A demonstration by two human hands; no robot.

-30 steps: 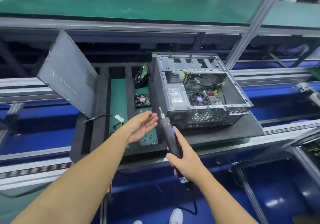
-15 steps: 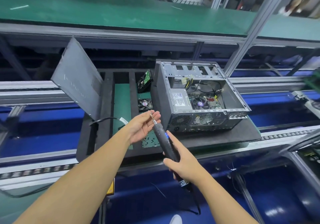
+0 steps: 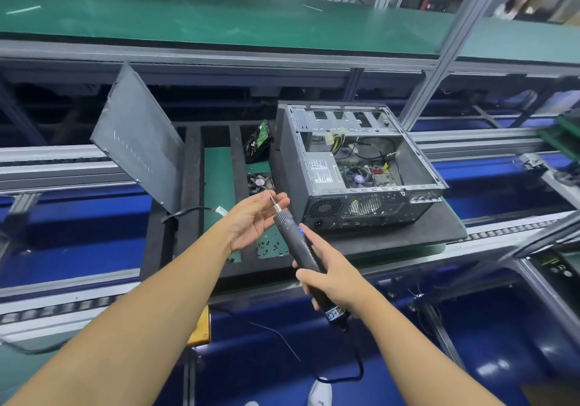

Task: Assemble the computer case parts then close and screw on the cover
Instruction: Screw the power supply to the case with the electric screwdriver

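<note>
**Screwdriver bit at the left fingertips, just short of the open case**

The right hand (image 3: 332, 280) was clamped round the electric screwdriver (image 3: 301, 248), whose long axis slanted up and leftward, its bit pointing into the cupped left hand (image 3: 251, 223). The fingertips touched the tip, perhaps seating a screw, though I could not tell. The computer case (image 3: 361, 211) lay just ahead to the right, nearer the right hand, open side up, long axis running away. The side cover (image 3: 138, 142) leaned well apart, far left.

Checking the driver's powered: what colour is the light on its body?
Blue light on the screwdriver; it shows best in the head view.
</note>
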